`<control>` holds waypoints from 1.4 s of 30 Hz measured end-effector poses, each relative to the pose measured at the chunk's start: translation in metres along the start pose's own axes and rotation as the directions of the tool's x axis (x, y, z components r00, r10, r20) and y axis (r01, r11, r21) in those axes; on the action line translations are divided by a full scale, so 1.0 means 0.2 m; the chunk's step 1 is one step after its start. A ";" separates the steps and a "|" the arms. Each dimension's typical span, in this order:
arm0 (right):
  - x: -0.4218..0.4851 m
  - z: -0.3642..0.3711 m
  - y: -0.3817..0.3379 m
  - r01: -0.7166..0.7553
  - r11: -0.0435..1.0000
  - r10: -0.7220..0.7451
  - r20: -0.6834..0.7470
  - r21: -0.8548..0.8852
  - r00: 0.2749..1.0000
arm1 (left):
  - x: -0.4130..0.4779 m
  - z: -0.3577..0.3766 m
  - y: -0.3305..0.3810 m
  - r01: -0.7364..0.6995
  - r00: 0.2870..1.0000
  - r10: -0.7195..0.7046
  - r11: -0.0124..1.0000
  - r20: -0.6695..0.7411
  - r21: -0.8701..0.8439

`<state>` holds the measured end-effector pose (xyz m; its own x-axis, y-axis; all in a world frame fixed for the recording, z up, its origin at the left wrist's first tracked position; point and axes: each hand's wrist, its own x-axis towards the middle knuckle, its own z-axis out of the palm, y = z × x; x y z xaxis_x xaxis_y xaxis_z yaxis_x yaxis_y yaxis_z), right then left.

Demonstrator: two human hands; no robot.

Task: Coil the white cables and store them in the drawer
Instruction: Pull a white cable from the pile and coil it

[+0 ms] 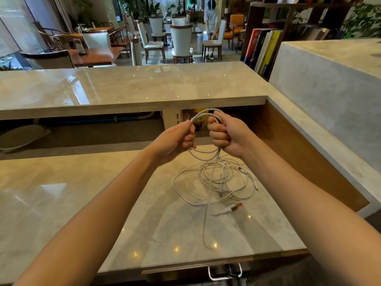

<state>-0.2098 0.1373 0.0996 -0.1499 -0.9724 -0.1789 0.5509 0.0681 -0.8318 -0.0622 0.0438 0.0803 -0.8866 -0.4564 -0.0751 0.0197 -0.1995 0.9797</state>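
Above a loose tangle [223, 178] on the counter [82, 193], a white cable loop [206, 111] is gripped between the curled left hand [177, 139] and right hand [226, 135].

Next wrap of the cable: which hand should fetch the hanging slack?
Probably left. The left hand only pinches one strand of the white cable, so it can let go. The right hand is fisted round the gathered loops and should keep holding them.

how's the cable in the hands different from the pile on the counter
The held cable is raised above the counter; the pile lies on it. The held cable arcs between left hand and right hand; the pile is a loose tangle. Both are thin, white.
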 end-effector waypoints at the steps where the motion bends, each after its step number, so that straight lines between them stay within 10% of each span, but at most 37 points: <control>1: 0.01 0.01 0.01 0.022 0.999 -0.021 -0.041 0.025 0.999 | 0.00 0.02 -0.02 -0.004 1.000 0.005 0.998 0.009 -0.067; 9: 0.01 -0.07 -0.03 0.075 0.966 -0.095 -0.070 -0.247 0.993 | -0.02 0.05 -0.07 -0.054 0.997 0.080 0.819 0.021 -0.572; 19: 0.03 -0.07 -0.05 0.002 0.946 -0.065 -0.184 -0.324 0.981 | -0.04 0.03 -0.11 0.097 0.984 0.015 0.798 0.180 -0.595; 27: -0.04 -0.07 0.01 -0.040 0.949 0.089 0.144 -0.314 0.986 | -0.04 -0.03 -0.08 0.055 0.998 -0.044 0.847 0.033 -0.529; 35: 0.00 -0.08 0.04 -0.034 0.909 0.040 0.004 -0.416 0.999 | -0.04 -0.03 -0.03 0.079 0.995 -0.059 0.959 0.082 -0.271; 42: -0.06 -0.21 0.00 0.080 0.750 -0.144 -0.044 -0.657 0.989 | -0.06 -0.11 -0.03 0.020 1.000 -0.016 0.788 0.012 -0.616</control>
<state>-0.2434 0.1585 0.0803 -0.2643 -0.9611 -0.0800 -0.1381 0.1198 -0.9831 -0.0420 0.0309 0.0721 -0.8921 -0.4431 -0.0887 0.2825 -0.7001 0.6558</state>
